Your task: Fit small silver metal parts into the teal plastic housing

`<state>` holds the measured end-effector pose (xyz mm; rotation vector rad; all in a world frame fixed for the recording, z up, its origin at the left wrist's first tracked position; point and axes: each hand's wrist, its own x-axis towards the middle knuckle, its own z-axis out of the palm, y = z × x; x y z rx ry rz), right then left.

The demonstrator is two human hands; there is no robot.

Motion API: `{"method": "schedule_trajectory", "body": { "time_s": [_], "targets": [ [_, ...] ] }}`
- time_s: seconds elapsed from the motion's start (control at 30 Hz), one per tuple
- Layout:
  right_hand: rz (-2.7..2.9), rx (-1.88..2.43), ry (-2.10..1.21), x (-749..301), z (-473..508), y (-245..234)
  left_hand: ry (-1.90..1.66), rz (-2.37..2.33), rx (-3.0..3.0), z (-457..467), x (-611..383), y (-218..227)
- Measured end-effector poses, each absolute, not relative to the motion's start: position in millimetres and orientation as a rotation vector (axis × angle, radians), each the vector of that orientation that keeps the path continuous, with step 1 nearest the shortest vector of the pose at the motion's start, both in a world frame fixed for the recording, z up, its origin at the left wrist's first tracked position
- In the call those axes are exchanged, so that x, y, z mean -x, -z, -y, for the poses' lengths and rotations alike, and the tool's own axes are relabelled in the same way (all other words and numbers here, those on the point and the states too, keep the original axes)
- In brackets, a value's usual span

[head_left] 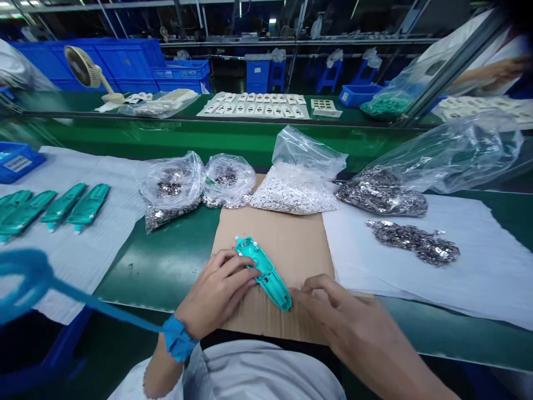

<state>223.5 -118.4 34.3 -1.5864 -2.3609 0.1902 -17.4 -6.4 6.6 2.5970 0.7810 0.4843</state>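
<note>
A teal plastic housing half (266, 272) lies slantwise on a sheet of brown cardboard (287, 233), its hollow inside facing up. My left hand (225, 283) grips it from the left, with fingertips over its upper part. At its lower right end is my right hand (328, 303), thumb and fingers drawn together close to the edge. Whether something small sits in that pinch is hidden. A blue wrist band (179, 338) with a coiled blue cord circles my left wrist.
Similar teal housings (88, 205) rest on white foam sheeting at left, near a blue bin (19, 161). Behind the cardboard stand plastic bags of small metal parts (172, 189) and a bag of whitish pieces (295, 189). Loose metal parts (416, 241) lie at right.
</note>
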Motion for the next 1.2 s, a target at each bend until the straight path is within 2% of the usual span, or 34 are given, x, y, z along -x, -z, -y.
{"method": "schedule_trajectory", "body": {
  "time_s": [0.37,0.7,1.2],
  "targets": [
    [2.409,1.511,-0.136,-219,115,-14,-0.530,-0.692,-2.594,-1,12,3],
    [2.416,1.447,-0.207,-217,114,-13,-0.393,-0.622,-2.607,-12,10,-4],
    [2.482,1.465,-0.139,-211,112,-20,-0.437,-0.619,-2.561,-15,9,5]
  ]
}}
